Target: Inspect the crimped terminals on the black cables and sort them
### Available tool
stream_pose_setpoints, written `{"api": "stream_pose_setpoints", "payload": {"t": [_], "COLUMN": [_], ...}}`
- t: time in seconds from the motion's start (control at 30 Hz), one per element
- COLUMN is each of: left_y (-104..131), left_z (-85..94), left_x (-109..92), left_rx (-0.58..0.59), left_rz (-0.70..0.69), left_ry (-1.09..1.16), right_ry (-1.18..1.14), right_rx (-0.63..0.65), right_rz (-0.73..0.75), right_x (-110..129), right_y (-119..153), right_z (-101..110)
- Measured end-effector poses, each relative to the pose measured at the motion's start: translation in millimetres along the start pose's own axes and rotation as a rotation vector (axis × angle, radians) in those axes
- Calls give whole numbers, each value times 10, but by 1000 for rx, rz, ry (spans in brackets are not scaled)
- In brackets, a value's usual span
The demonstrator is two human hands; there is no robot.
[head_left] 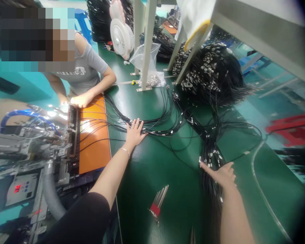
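My left hand lies with its fingers spread over a bundle of thin black cables with small silver connectors. These cables run left across the orange board. My right hand is over a second, thicker cable bundle, its digits apart. One digit points left, its tip at a small silver connector; whether it presses on that end I cannot tell. From there a single cable curves back toward the left bundle.
A co-worker's hands are at a machine beside the orange board. A hex key set lies on the green table. Behind are a fan, a bag of small parts, shelf legs and a big cable heap.
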State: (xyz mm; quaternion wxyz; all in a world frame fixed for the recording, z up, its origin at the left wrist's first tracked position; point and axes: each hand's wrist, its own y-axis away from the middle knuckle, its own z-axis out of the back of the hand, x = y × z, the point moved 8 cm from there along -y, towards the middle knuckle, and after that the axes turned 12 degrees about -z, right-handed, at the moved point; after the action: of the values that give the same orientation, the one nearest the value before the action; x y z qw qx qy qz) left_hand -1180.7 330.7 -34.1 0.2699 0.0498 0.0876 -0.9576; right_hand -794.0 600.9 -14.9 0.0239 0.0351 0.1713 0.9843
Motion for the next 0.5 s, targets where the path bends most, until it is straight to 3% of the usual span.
{"api": "stream_pose_setpoints", "payload": {"t": [0.1,0.2,0.5], "left_y": [-5,-7,-8], "left_z": [14,24,27], "left_x": [-9,-20,-23], "left_rx": [8,21,35], "left_rz": [-4,-4,9], "left_ry": [6,9,-4], "right_ry": [107,115,151], "right_rx": [42,47,49], "right_rz": [-112,-160,-127], "right_x": [-530,-854,-941], "right_y": [245,356,334], "right_z": [-344,-450,-388]}}
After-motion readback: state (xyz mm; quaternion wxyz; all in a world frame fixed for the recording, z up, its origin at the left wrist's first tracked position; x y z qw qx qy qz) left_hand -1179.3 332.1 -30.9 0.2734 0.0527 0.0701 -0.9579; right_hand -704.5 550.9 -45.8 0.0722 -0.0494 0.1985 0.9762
